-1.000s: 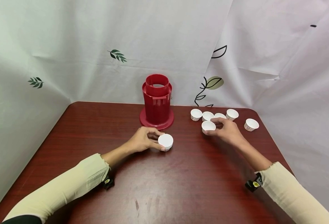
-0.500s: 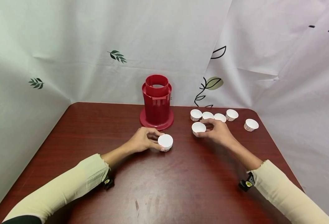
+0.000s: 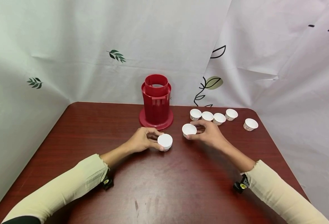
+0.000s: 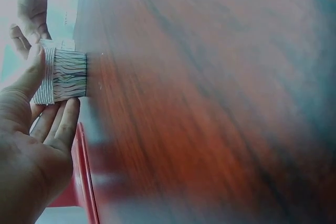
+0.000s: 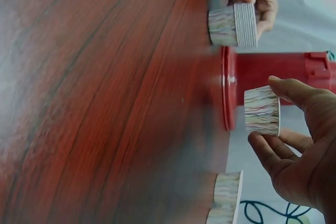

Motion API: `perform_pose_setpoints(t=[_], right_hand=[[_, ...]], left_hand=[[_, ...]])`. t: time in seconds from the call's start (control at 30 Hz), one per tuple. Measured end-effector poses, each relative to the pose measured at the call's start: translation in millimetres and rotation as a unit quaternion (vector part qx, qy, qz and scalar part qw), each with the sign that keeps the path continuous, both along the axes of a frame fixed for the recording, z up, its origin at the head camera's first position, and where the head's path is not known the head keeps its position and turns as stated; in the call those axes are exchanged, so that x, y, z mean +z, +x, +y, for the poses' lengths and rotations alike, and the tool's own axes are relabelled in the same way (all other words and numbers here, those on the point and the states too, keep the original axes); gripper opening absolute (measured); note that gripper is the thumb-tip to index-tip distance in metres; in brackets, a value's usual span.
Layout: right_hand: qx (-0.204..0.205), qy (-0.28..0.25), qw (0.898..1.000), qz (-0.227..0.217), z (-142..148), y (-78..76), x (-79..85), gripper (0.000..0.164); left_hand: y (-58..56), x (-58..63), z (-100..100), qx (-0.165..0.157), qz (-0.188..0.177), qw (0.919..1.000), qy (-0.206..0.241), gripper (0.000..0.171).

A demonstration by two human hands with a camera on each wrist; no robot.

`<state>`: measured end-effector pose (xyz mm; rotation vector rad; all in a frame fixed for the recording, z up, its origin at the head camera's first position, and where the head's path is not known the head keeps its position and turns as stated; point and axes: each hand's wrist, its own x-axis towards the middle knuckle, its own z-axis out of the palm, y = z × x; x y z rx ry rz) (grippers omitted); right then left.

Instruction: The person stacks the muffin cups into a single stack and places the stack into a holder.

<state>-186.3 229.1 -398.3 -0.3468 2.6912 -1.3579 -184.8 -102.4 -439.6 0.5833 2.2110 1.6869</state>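
At the middle of the table my left hand (image 3: 143, 140) holds a short stack of nested white paper cups (image 3: 165, 142) between thumb and fingers. Several stacked rims show on it in the left wrist view, above a wavy-line pattern on the side. To its right, my right hand (image 3: 210, 133) pinches a single paper cup (image 3: 189, 130) by its side. In the right wrist view this single cup (image 5: 262, 110) is held off the table, its streaked side facing the camera. A small gap separates the cup from the stack in the head view.
Behind the hands stands a red plastic holder (image 3: 156, 107) with a round base and an open tube on top. Several more paper cups (image 3: 219, 118) stand at the table's back right, one (image 3: 250, 124) apart near the right edge. A white patterned sheet (image 3: 97, 37) hangs behind the table.
My right hand has carried its single cup leftward, away from the standing cups and closer to the stack. The left hand and its stack have stayed in place.
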Motion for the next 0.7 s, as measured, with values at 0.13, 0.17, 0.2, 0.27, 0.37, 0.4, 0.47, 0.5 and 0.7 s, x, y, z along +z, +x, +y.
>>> perform_pose_setpoints(t=[0.13,0.17,0.2,0.27,0.37,0.4,0.47,0.5,0.7], right_hand=[[0.007,-0.008,1.0,0.004,-6.8,2.5,2.9,0.062],[0.009,-0.009,1.0,0.004,-8.6,2.9,3.0,0.062],[0.01,-0.01,1.0,0.004,-10.4,3.4,3.1,0.062],[0.013,-0.012,1.0,0.002,-14.8,4.6,3.3,0.062],[0.016,-0.025,1.0,-0.001,-21.3,7.4,3.0,0.062],[0.017,-0.031,0.999,0.0,-23.5,8.7,3.3,0.062],[0.022,-0.047,0.999,0.0,-28.0,10.7,3.7,0.061],[0.026,-0.056,0.998,0.0,-29.9,11.6,3.6,0.061],[0.054,-0.093,0.994,0.004,-42.3,14.9,1.0,0.059]], left_hand=[[0.5,-0.2,1.6,0.001,-0.005,1.0,0.008,0.049],[0.4,-0.4,1.9,0.002,-0.007,0.9999,0.01,0.049],[0.6,-0.8,2.1,0.002,-0.008,0.9999,0.012,0.05],[1.0,-1.5,2.2,0.003,-0.008,0.9999,0.014,0.05],[2.2,-2.3,2.4,0.003,-0.005,0.9999,0.015,0.051],[2.6,-2.5,2.6,0.003,-0.005,0.9998,0.017,0.051],[3.1,-2.7,3.1,0.002,-0.005,0.9998,0.02,0.052],[3.1,-2.7,3.3,0.002,-0.006,0.9997,0.022,0.052],[2.9,-2.4,4.2,0.0,-0.006,0.9997,0.024,0.05]])
